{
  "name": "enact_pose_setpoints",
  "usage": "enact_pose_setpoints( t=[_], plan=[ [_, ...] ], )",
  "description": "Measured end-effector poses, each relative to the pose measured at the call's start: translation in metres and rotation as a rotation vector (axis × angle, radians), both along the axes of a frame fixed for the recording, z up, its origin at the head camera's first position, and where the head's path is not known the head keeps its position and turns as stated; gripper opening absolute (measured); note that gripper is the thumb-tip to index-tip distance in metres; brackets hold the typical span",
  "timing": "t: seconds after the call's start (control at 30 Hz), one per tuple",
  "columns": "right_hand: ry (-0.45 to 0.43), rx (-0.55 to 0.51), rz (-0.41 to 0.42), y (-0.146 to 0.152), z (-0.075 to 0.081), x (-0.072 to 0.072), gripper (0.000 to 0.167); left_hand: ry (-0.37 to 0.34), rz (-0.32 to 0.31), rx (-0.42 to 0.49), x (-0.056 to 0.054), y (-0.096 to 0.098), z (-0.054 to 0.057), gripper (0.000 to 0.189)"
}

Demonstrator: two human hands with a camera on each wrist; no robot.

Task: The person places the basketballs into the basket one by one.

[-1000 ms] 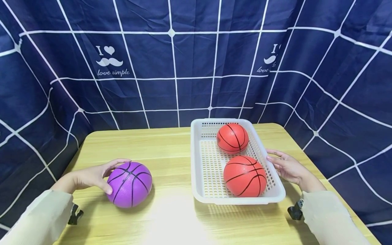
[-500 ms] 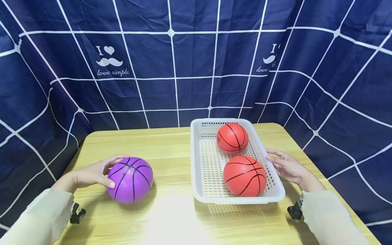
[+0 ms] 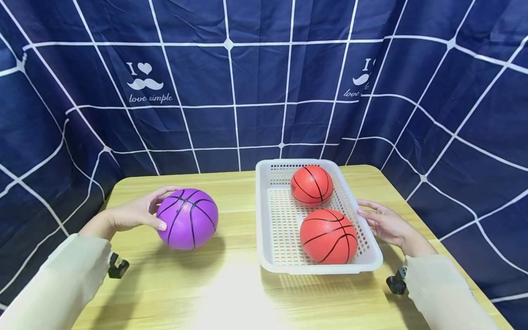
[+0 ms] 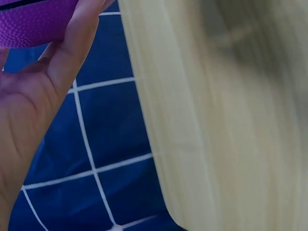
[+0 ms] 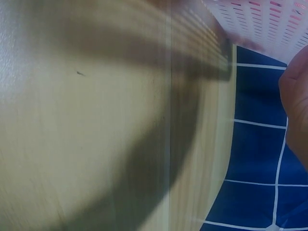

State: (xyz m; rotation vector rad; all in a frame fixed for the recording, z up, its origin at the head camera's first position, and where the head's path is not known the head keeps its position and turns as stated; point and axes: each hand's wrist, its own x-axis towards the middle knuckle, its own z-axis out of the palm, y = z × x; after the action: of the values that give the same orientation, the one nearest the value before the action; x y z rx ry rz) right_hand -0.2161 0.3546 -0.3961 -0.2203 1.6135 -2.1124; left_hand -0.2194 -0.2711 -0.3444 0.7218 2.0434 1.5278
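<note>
My left hand [image 3: 138,213] holds a purple toy basketball [image 3: 188,219] with black lines, its thumb on the near side and fingers round the back. The ball hangs above the table, with its shadow lying apart below. In the left wrist view, only part of the purple ball [image 4: 36,24] shows above my palm [image 4: 29,96]. At the right, my right hand [image 3: 389,225] grips the right rim of a white perforated plastic basket [image 3: 264,220]. Two red toy basketballs lie inside, a far one [image 3: 312,185] and a near one [image 3: 328,237].
A light wooden table [image 3: 231,229] carries everything. Dark blue cloth [image 3: 264,82] with white grid lines hangs behind and at both sides. Bare tabletop lies between the purple ball and the basket. Each wrist wears a small black device [image 3: 118,266].
My left hand has raised the purple basketball off the table and moved it right and away from me. The right hand and basket stay in place.
</note>
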Motion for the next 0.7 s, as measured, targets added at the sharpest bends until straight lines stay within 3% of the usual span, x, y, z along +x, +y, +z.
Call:
enact_pose_setpoints(
  t=[0.33,0.7],
  plan=[
    [-0.003,0.008,-0.014,0.0,0.0,0.001,0.031,0.09,-0.053,0.07,-0.028,0.049,0.021,0.085],
    [0.029,0.012,-0.009,-0.001,0.0,0.0,0.03,0.185,-0.045,0.109,-0.049,0.118,0.043,0.096]
  ],
)
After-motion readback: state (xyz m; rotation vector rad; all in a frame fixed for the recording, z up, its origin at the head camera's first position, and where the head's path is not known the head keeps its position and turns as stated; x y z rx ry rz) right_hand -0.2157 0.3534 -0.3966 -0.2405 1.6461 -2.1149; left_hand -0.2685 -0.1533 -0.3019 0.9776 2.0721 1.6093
